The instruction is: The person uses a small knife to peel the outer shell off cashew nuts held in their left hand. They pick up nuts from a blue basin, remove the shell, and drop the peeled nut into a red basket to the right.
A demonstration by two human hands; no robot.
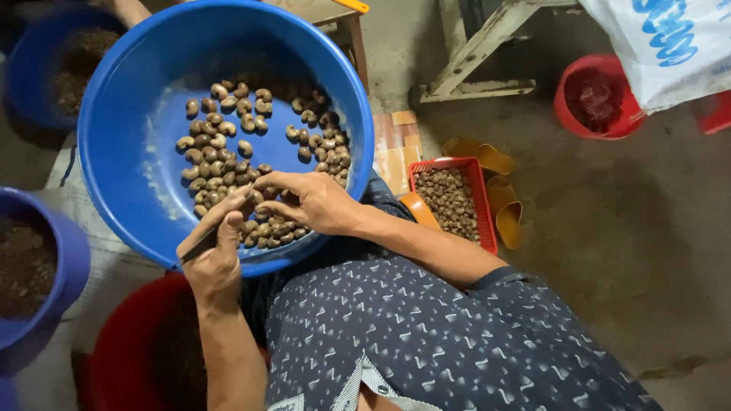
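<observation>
A big blue basin rests on my lap and holds many brown cashew nuts spread over its bottom. My left hand is at the basin's near rim, fingers closed around one nut, with what looks like a thin dark blade against the palm. My right hand reaches in from the right. Its fingertips meet the left hand's fingertips at that same nut, just above the pile. My patterned dark blue clothing fills the lower middle.
A red crate of nuts sits on the floor to the right, with orange sandals beside it. A red bucket and a white sack are at the far right. Blue tubs stand left, a red basin below.
</observation>
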